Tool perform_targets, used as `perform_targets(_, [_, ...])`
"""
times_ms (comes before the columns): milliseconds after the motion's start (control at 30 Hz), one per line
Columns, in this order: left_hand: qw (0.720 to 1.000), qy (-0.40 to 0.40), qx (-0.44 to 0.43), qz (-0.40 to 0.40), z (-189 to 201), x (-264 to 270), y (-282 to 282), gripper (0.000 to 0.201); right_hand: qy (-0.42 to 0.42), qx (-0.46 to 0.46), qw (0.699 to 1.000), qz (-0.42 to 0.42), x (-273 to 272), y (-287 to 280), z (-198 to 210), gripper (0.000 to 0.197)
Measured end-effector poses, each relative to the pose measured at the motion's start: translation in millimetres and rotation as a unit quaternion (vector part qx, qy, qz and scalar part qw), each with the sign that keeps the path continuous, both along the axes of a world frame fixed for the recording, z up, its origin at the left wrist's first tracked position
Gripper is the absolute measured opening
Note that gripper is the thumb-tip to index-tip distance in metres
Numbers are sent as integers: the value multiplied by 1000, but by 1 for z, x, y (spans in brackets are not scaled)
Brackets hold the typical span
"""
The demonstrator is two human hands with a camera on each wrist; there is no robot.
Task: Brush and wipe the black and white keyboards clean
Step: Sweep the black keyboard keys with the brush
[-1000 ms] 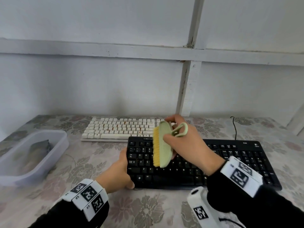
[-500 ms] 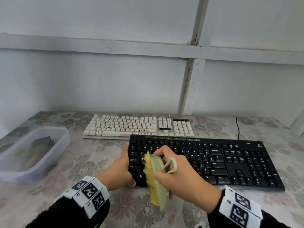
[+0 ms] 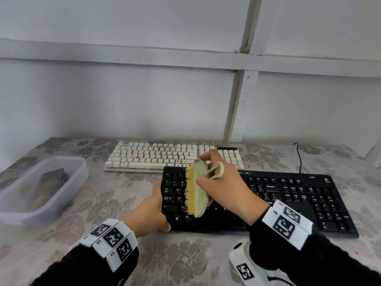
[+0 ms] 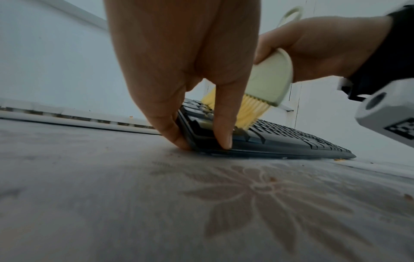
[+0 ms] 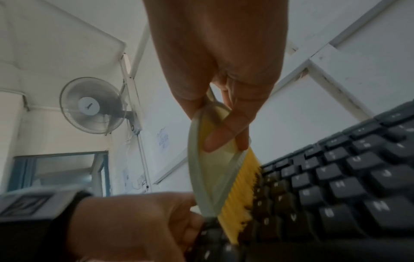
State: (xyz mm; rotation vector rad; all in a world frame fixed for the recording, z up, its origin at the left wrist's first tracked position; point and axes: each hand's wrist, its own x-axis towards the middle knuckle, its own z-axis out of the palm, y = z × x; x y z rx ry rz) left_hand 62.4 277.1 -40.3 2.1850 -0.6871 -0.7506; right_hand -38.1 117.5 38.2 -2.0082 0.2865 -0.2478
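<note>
Fingers point(image 5: 226, 134) of the right hand point(image 3: 224, 188) clasp the pale-green yellow-bristled brush point(image 3: 196, 189) over the black plastic keyboard point(image 3: 288, 201), gripped by the left hand point(image 3: 151, 211); white keyboard point(image 3: 156, 156) behind and wiping seemingly remain.

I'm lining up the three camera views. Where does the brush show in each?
Head: brush at centre, over the black keyboard's left part.
Left wrist: brush upper right of centre, behind the left hand.
Right wrist: brush at centre.
Shared landmark: the black keyboard.
</note>
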Motion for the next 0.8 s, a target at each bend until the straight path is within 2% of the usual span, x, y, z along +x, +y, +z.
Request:
perform_targets(200, [1000, -2, 2, 1, 0, 1, -1, 110, 41, -55, 997, 45, -27, 10, -24, 27])
perform_targets(333, [1000, -10, -3, -1, -1, 1, 0, 109, 74, -52, 992, 89, -40, 12, -18, 26])
perform_targets(567, [1000, 0, -3, -7, 4, -2, 0, 110, -20, 5, 1000, 10, -2, 1, 28, 34])
perform_targets(667, [1000, 3, -1, -8, 6, -3, 1, 109, -26, -22, 999, 5, 14, 4, 29, 34])
perform_targets(800, [1000, -7, -1, -7, 7, -4, 0, 108, 1, -36, 999, 17, 16, 14, 13, 33])
